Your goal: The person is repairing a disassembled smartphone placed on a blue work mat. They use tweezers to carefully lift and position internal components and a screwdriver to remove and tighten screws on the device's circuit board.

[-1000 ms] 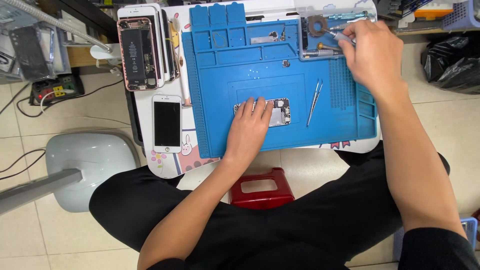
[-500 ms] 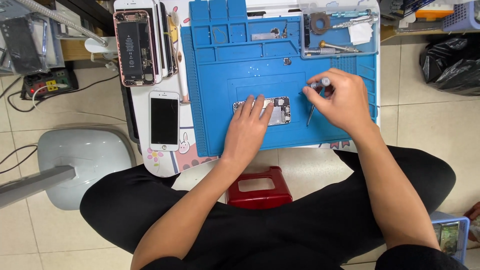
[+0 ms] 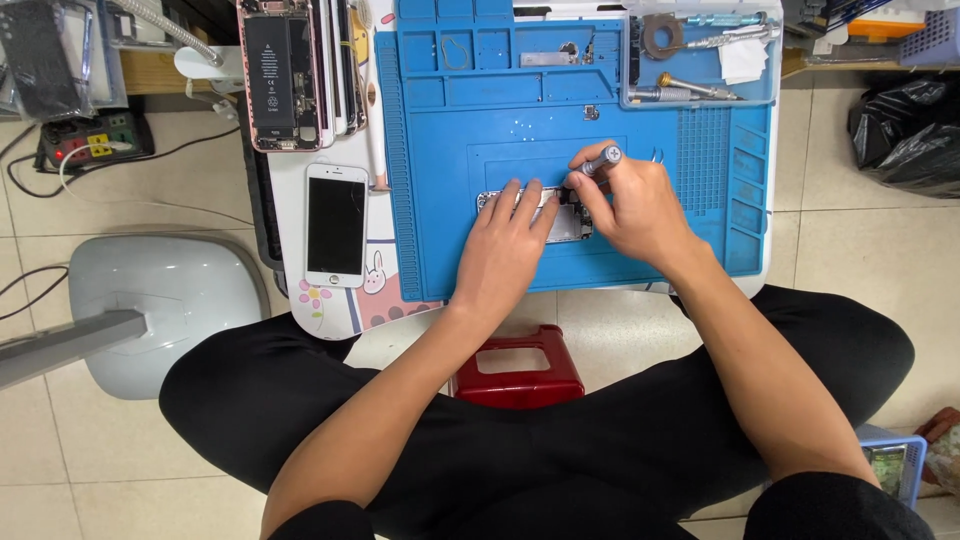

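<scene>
You're looking straight down from the one head camera, close over your lap: the blue work mat (image 3: 480,250) fills the upper middle of the frame, your knees the bottom, floor tiles at both edges.

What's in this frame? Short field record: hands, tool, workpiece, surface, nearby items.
left hand: flat on the small phone part, fingers pressing it down
right hand: grips a grey screwdriver, tip pointing down at the part
surface: blue work mat on a small table
left of mat: white phone face up; opened phone with its battery showing
top right tray: more screwdrivers, a tape roll
under table: red stool
</scene>
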